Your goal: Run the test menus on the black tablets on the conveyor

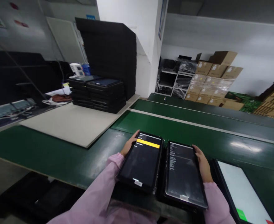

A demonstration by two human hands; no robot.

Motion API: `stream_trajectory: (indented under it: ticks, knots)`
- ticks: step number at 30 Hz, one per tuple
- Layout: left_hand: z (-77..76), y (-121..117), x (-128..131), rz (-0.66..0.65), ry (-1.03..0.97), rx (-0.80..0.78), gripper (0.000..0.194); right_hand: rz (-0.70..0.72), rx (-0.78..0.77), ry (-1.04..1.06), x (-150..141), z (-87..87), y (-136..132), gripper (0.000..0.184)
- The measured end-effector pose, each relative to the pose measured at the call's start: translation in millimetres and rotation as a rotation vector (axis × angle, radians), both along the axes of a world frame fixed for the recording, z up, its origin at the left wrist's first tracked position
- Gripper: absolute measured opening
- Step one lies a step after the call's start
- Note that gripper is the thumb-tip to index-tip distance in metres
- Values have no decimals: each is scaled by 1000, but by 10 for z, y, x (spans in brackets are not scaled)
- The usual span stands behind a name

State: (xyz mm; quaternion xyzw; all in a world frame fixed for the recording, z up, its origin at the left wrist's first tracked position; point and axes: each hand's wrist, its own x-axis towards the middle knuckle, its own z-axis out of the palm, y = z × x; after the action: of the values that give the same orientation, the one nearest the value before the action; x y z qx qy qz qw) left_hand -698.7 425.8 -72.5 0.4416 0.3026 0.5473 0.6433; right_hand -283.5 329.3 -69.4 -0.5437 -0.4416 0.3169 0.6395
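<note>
My left hand grips the upper left edge of a black tablet, thumb reaching over the bezel. That screen shows a menu with one yellow highlighted line, and a small label sits at its lower edge. My right hand is wrapped around the right edge of a second black tablet, whose dark screen carries small lines of text. The two tablets lie side by side with a narrow gap between them, at the near edge of the green workbench. Fingers beneath both tablets are hidden.
A third tablet with a white screen lies to the right. On the left, stacked black devices stand on a beige board before a black panel. Cables run at far left; cartons are piled at the back.
</note>
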Motion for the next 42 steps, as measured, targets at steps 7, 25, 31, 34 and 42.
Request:
stream_trajectory:
  ticks: [7, 25, 31, 34, 42]
  knots:
    - [57, -504, -155, 64, 76, 35, 74, -36, 104, 20, -18, -87, -88, 64]
    - [-112, -386, -177, 130, 208, 176, 67, -128, -234, -76, -159, 270, -239, 93]
    - [-51, -389, -184, 158, 306, 237, 66, -178, -210, -311, -42, 204, -206, 71]
    - [-45, -402, -171, 148, 278, 184, 65, -144, -133, -362, 40, 99, -178, 63]
    - [45, -391, -145, 80, 179, 5, 70, -147, -174, -316, -37, 165, -201, 70]
